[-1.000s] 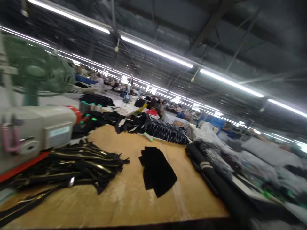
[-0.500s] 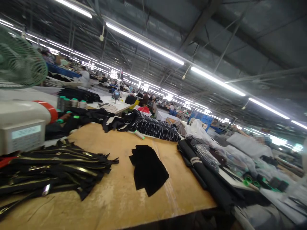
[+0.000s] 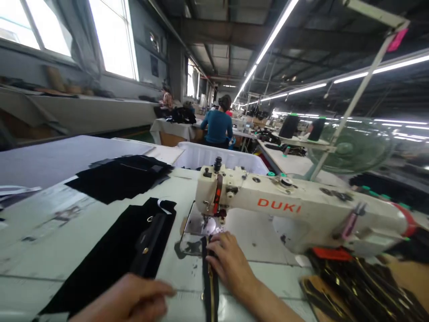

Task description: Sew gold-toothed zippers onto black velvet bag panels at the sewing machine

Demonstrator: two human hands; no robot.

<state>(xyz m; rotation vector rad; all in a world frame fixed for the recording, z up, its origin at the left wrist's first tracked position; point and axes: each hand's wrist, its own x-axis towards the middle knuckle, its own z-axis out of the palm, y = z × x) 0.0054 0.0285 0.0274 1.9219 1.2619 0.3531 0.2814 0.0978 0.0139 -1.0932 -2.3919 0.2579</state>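
Observation:
A black zipper with gold teeth lies lengthwise on the sewing machine's bed, its far end close to the needle area. My right hand grips its edge just in front of the presser foot, fingers bent over the tape. Slightly blurred, my left hand hovers at the lower left with one finger stretched out; I see nothing in it. Beyond it a black fabric panel lies on the table, with a black strip and gold-coloured metal parts on top. The sewing machine stands over the zipper.
Stacked black pieces lie at the back left. Behind the machine is a white bin. More zippers are heaped at the right, below the machine head. A green fan and thread cones stand behind; a co-worker sits ahead.
The view has swung from the side table with zippers and black pieces to the sewing machine. Both my hands now show, the right one on a zipper.

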